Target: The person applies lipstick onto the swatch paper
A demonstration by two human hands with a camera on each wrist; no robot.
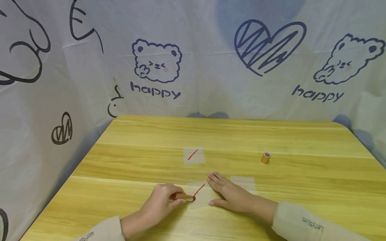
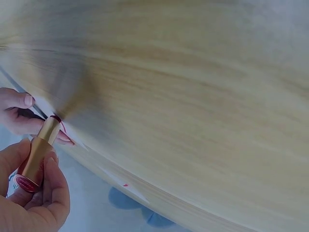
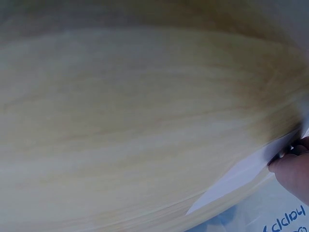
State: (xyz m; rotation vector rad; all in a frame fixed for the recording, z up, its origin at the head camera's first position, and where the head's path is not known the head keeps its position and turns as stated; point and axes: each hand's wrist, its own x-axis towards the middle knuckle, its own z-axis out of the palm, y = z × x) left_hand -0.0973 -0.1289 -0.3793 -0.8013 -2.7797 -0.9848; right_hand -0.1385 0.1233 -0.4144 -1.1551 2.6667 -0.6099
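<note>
In my left hand I grip a lipstick with a gold tube and a red base. Its red tip meets the lower end of a slanted red line on a white paper square in the head view. The fingers of my right hand are spread flat at the right side of that paper. Part of another paper square, with no mark on its visible part, shows behind the right hand. Farther back lies a third paper square bearing a similar red stroke.
An orange-gold lipstick cap stands upright at the right of the wooden table. A white curtain with drawn bears and hearts hangs behind the table and along its left side.
</note>
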